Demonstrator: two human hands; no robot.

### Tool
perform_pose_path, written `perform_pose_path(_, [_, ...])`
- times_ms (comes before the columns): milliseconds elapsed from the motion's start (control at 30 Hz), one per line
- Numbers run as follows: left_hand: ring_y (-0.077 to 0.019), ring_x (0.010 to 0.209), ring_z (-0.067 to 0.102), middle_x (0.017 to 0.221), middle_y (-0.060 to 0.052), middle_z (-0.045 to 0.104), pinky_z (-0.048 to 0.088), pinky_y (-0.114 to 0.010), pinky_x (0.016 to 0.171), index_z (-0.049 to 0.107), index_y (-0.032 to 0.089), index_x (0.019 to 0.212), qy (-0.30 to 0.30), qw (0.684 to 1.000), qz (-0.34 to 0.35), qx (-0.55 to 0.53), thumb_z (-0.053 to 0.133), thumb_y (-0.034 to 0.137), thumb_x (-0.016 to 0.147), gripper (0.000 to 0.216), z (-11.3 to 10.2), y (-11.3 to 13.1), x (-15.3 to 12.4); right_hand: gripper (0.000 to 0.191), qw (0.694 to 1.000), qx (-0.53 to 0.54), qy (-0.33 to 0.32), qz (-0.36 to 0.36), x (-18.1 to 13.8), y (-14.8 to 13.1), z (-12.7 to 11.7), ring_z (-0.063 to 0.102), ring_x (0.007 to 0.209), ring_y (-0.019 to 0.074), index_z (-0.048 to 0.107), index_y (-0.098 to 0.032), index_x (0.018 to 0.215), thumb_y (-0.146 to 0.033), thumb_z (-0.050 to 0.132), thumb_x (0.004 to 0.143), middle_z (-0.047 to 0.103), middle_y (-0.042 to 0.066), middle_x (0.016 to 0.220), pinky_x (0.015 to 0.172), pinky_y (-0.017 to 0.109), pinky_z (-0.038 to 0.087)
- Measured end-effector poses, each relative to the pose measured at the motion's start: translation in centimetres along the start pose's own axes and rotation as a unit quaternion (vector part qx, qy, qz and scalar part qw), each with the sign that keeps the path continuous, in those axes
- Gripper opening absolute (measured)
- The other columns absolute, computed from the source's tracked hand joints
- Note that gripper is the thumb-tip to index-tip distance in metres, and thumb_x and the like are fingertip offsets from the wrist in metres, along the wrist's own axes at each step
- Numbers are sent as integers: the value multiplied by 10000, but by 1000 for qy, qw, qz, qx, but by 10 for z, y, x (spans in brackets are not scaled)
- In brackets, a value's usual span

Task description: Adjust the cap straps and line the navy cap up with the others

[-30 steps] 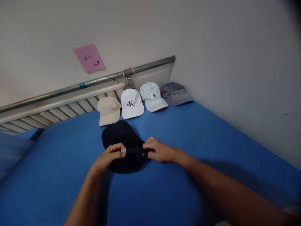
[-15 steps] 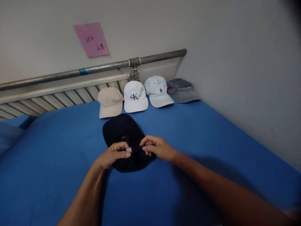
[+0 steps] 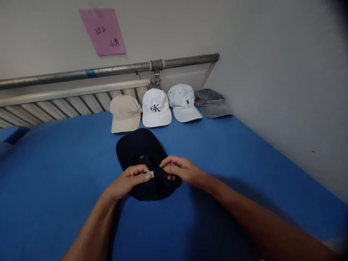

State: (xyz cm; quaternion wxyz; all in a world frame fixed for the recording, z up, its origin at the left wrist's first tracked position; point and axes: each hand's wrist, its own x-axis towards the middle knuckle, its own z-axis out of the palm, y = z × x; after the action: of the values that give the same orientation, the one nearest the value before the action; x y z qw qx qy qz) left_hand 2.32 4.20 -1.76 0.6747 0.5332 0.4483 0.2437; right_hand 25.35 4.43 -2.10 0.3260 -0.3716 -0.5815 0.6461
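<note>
A dark navy baseball cap (image 3: 137, 145) lies on the blue sheet in front of me, its brim pointing to the far left and its back strap towards me. My left hand (image 3: 130, 180) pinches the strap at its silver metal buckle (image 3: 150, 174) between thumb and fingers. On the other side, my right hand (image 3: 181, 169) grips the dark strap (image 3: 159, 173) just right of the buckle. The inside of the cap and the strap's end are too dark to make out.
Behind the cap stand a beige cap (image 3: 125, 114), a white cap (image 3: 156, 108), a pale blue cap (image 3: 183, 103) and a grey cap (image 3: 212, 103) in a row. A radiator (image 3: 73, 105) and a metal pipe (image 3: 116, 70) run along the wall. A pink note (image 3: 104, 32) hangs above.
The view has shifted slightly. Both hands stay at the strap; my right hand's fingers have moved a little along it, and the buckle is tilted slightly differently.
</note>
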Motion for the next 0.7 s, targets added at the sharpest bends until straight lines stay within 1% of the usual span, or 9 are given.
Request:
perform_pose_path(33, [-69, 532, 337, 585, 57, 428, 247, -206, 506, 593, 150, 703, -1, 1000, 1, 12, 693, 395, 762, 271, 1, 1, -1, 149, 999, -33, 2, -3, -1, -3, 4, 522, 569, 86, 650, -187, 901, -291, 609, 802, 576, -46, 634, 546, 205, 398])
perform_pose_path(100, [-77, 541, 326, 587, 56, 413, 241, -210, 504, 591, 155, 708, -5, 999, 4, 35, 668, 396, 787, 266, 4, 2, -2, 125, 995, -100, -9, -14, -4, -6, 10, 465, 526, 79, 640, -182, 782, -302, 616, 807, 530, -52, 581, 499, 199, 355])
perform_pose_path(167, [-80, 550, 316, 592, 56, 404, 233, -212, 501, 585, 156, 708, -11, 999, 9, 50, 656, 394, 798, 264, 5, 3, -4, 203, 990, -136, -23, -15, -6, -8, 13, 427, 493, 74, 584, -177, 663, -294, 592, 828, 502, -52, 545, 469, 199, 325])
perform_pose_path(200, [-80, 557, 317, 598, 55, 406, 234, -211, 505, 581, 155, 706, -15, 998, 14, 55, 654, 394, 801, 267, 6, 3, -4, 231, 990, -139, -29, -9, -7, -9, 12, 425, 488, 73, 558, -177, 635, -285, 573, 838, 502, -50, 543, 466, 199, 323])
perform_pose_path(267, [-79, 566, 314, 607, 55, 406, 238, -210, 513, 571, 153, 704, -21, 997, 19, 65, 651, 401, 803, 279, 6, 2, -4, 237, 991, -128, -41, 12, -8, -8, 10, 434, 490, 73, 541, -176, 637, -285, 556, 847, 522, -44, 566, 468, 199, 332])
perform_pose_path(367, [-78, 558, 288, 599, 60, 380, 224, -213, 508, 540, 153, 685, -22, 997, 20, 77, 642, 425, 805, 314, 6, 3, -4, 252, 992, -108, -56, 40, -7, -7, 6, 439, 491, 75, 542, -172, 660, -333, 550, 854, 537, -35, 591, 470, 204, 340])
perform_pose_path(467, [-79, 555, 267, 589, 66, 347, 205, -215, 501, 503, 158, 660, -17, 996, 27, 88, 642, 432, 800, 337, 8, 5, -5, 272, 992, -102, -58, 40, -6, -5, 5, 458, 509, 80, 559, -168, 685, -371, 536, 865, 533, -31, 590, 483, 205, 349])
perform_pose_path(600, [-79, 550, 246, 588, 70, 324, 194, -216, 496, 487, 163, 658, -22, 995, 26, 96, 635, 427, 809, 338, 9, 5, -6, 287, 993, -101, -57, 31, -5, -5, 5, 482, 530, 81, 565, -166, 678, -368, 519, 877, 531, -29, 583, 495, 201, 361])
perform_pose_path(700, [-81, 565, 258, 605, 65, 338, 203, -217, 507, 492, 161, 671, -26, 995, 24, 90, 634, 425, 814, 332, 7, 4, -7, 278, 992, -95, -63, 46, -5, -4, 1, 471, 508, 73, 567, -165, 672, -377, 564, 852, 540, -34, 584, 478, 198, 350])
